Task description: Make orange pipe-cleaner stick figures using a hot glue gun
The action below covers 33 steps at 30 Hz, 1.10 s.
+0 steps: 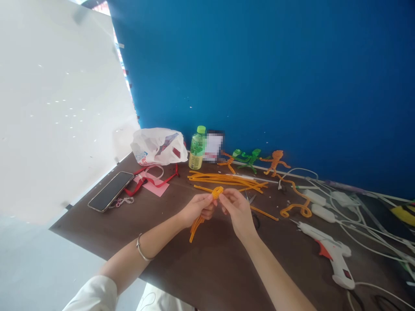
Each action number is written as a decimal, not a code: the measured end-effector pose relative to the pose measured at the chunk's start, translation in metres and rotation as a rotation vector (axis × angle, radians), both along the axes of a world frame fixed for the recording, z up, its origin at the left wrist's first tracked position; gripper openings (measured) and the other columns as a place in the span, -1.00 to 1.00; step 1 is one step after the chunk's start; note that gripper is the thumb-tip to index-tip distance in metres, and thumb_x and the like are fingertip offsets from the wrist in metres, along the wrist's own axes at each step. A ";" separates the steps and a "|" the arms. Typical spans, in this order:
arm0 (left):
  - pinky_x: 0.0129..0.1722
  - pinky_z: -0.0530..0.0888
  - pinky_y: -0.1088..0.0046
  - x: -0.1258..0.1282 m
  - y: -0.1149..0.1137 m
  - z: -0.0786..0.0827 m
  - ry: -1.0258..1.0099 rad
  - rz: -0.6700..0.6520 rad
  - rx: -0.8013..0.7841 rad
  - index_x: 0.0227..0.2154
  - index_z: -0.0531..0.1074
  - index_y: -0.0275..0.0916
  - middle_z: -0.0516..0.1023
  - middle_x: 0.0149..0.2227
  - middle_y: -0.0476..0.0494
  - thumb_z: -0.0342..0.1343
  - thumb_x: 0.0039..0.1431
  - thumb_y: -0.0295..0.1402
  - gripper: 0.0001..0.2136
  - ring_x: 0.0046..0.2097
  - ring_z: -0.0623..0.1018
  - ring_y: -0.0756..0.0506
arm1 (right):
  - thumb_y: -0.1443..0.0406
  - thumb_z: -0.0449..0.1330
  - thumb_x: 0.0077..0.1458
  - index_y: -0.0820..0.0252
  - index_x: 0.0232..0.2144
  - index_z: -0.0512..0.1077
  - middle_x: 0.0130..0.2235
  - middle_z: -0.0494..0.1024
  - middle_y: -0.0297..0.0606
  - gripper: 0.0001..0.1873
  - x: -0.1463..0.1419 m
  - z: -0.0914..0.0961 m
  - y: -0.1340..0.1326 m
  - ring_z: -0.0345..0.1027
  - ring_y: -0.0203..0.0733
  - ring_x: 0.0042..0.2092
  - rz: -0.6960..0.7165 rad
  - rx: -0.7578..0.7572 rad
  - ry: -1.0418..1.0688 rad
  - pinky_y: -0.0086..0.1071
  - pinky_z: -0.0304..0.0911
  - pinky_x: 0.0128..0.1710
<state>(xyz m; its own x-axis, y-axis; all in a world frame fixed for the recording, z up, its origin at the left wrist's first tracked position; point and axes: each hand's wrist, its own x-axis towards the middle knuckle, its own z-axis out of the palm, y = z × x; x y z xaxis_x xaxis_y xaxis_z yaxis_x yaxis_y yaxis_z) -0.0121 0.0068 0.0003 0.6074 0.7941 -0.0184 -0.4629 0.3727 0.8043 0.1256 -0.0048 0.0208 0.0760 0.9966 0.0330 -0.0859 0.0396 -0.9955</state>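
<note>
Between my hands, above the dark table, is an orange pipe-cleaner figure (217,192) with a tightly coiled top and several loose stems hanging below. My left hand (198,210) is closed around it just under the coil. The fingertips of my right hand (237,211) pinch at the coil's right side. Behind them lies a bundle of orange pipe cleaners (227,177). A pair of scissors (250,198) lies partly hidden behind my right hand, near a single orange stem (264,213).
A white glue gun (326,246) and tangled white cables (359,220) lie at the right. Finished figures, one green (253,160) and one orange (275,162), lean by the blue wall. A bottle (196,151), a plastic bag (158,147) and a phone (110,191) are left.
</note>
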 end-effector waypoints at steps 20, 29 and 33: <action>-0.70 -0.13 0.62 -0.003 0.003 0.005 0.029 -0.076 -0.107 -0.50 0.18 -0.26 -0.13 -0.68 0.20 0.00 0.07 -0.03 -0.65 -0.68 -0.12 0.15 | 0.18 0.20 -0.06 0.17 -0.48 0.47 -0.40 0.51 -0.23 -0.82 0.005 -0.001 -0.006 0.37 -0.15 -0.35 0.033 0.211 -0.322 -0.32 0.28 -0.34; -0.74 -0.11 0.67 -0.005 0.004 0.000 -0.087 -0.136 -0.321 -0.52 0.16 -0.26 -0.20 -0.70 0.21 -0.05 0.06 0.04 -0.59 -0.67 -0.19 0.14 | 0.14 0.21 -0.06 0.18 -0.51 0.45 -0.42 0.48 -0.24 -0.79 0.006 0.009 -0.010 0.31 -0.20 -0.41 0.045 0.127 -0.344 -0.37 0.20 -0.45; -0.75 -0.10 0.69 -0.007 0.004 -0.001 -0.183 -0.208 -0.385 -0.54 0.17 -0.27 -0.20 -0.71 0.20 -0.05 0.07 0.02 -0.60 -0.67 -0.20 0.14 | 0.12 0.23 -0.09 0.18 -0.52 0.44 -0.45 0.48 -0.27 -0.77 0.006 0.009 -0.006 0.30 -0.21 -0.43 0.079 0.089 -0.302 -0.37 0.20 -0.45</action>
<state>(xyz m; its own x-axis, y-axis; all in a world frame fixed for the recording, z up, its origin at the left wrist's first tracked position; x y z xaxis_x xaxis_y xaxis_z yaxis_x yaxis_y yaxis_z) -0.0195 0.0110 -0.0005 0.7734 0.6119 -0.1653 -0.4682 0.7273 0.5019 0.1312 -0.0113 0.0300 -0.0277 0.9912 0.1295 0.2066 0.1324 -0.9694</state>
